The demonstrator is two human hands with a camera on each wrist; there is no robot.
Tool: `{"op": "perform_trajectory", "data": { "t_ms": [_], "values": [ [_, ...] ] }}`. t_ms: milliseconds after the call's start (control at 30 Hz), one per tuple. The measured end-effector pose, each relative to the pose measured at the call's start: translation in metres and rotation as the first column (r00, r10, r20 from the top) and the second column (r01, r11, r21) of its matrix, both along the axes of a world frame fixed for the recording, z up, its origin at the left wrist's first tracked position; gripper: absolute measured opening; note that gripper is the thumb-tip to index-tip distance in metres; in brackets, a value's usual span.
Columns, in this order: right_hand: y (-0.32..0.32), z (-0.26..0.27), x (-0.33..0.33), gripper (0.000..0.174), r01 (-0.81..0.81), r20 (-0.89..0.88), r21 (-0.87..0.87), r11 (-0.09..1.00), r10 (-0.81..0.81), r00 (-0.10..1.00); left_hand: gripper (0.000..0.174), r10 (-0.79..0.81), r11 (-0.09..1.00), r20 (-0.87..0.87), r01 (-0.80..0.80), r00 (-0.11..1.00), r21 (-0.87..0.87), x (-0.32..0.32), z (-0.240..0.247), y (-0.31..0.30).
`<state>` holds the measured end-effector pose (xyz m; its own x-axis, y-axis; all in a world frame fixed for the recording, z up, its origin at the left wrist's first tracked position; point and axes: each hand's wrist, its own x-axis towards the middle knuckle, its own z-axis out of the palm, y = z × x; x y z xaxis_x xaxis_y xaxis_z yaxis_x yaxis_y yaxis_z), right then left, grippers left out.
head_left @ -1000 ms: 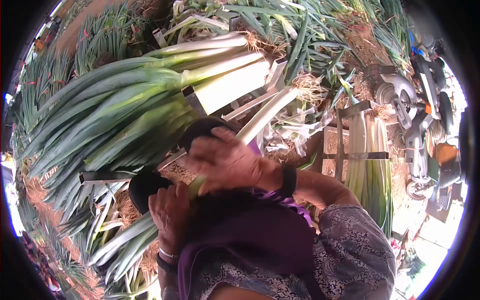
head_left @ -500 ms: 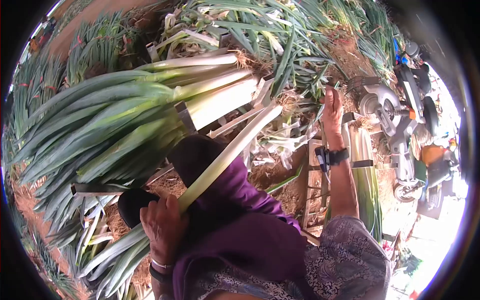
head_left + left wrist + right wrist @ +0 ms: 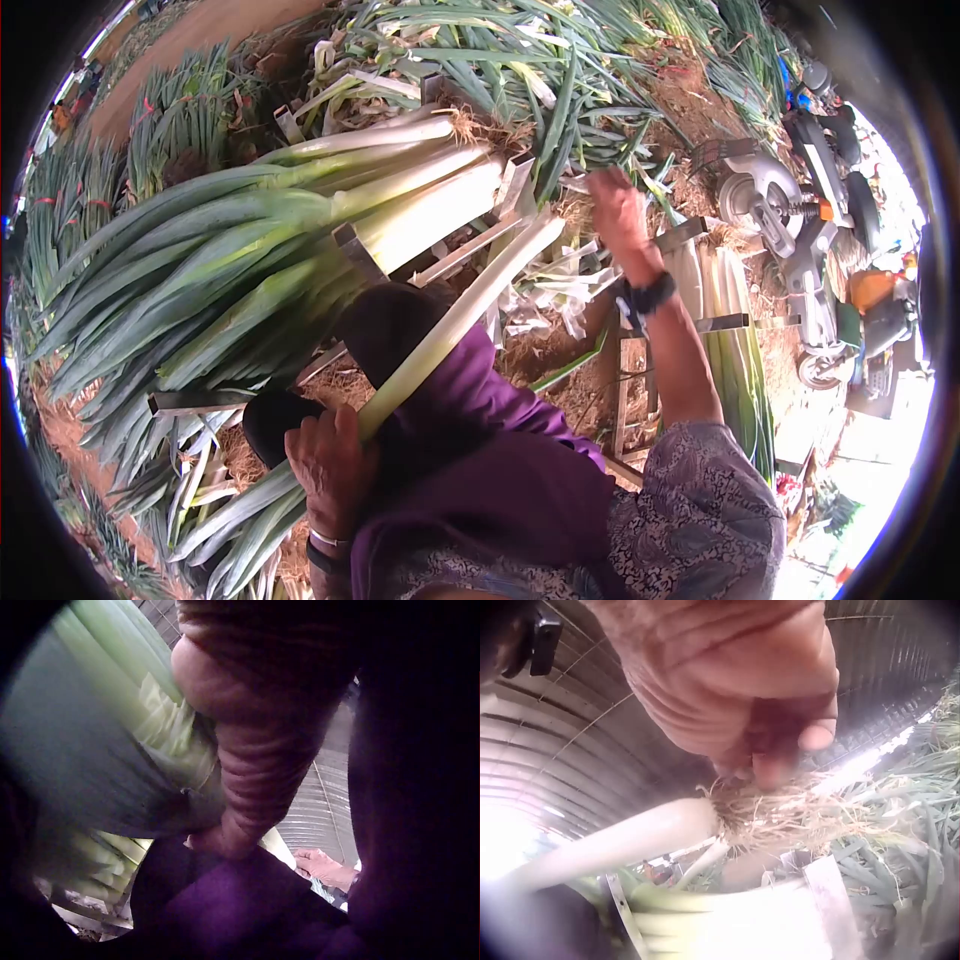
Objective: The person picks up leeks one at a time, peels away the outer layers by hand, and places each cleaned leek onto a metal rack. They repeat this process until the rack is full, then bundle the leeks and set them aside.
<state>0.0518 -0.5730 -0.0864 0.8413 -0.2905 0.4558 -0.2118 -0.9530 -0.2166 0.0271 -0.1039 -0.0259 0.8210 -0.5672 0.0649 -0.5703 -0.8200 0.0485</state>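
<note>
My left hand grips a long leek around its green part, low in front of my body. The leek slants up and right across my lap, its pale stem ending in a tuft of thin roots. My right hand is right at that root end, fingers loosely bent. From the right wrist, its fingertips overlap the upper edge of the roots. In the left wrist view, wide green leaves emerge beside the gripping hand.
A big pile of leeks lies in a metal rack to the left. Bundled leeks stand in another rack at right. Cut leaves cover the ground ahead. A parked two-wheeler stands far right.
My right hand left the lower stem near my left hand, swung out to the right, then came back in to the root end. The left hand kept its grip on the leek.
</note>
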Motion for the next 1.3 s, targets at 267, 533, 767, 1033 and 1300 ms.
{"op": "perform_trajectory", "data": {
  "t_ms": [267, 533, 767, 1033, 1300],
  "values": [
    [-0.057, -0.028, -0.041, 0.072, 0.164, -0.307, 0.01, 0.986, -0.153, 0.939, 0.03, 0.009, 1.0, -0.03, -0.009, 1.0, -0.007, 0.004, 0.008, -0.001],
    [0.14, 0.082, -0.013, 0.048, -0.568, 0.013, -0.045, 0.822, 0.569, 0.822, 0.044, 0.041, 0.995, -0.016, -0.042, 0.999, -0.089, 0.007, -0.011, 0.003],
    [0.179, 0.045, 0.002, 0.054, -0.706, -0.257, -0.05, 0.706, 0.674, 0.692, 0.092, 0.346, 0.932, 0.016, -0.342, 0.938, -0.119, -0.018, -0.006, 0.07],
    [0.182, 0.032, 0.015, 0.046, -0.779, -0.192, -0.13, 0.613, 0.756, 0.626, 0.116, 0.375, 0.924, 0.042, -0.37, 0.926, -0.092, -0.035, -0.001, 0.088],
    [0.18, 0.049, 0.008, 0.044, -0.77, -0.129, -0.109, 0.628, 0.76, 0.638, 0.038, 0.191, 0.969, 0.334, -0.123, 0.923, -0.213, -0.01, 0.004, 0.055]
  ]
}}
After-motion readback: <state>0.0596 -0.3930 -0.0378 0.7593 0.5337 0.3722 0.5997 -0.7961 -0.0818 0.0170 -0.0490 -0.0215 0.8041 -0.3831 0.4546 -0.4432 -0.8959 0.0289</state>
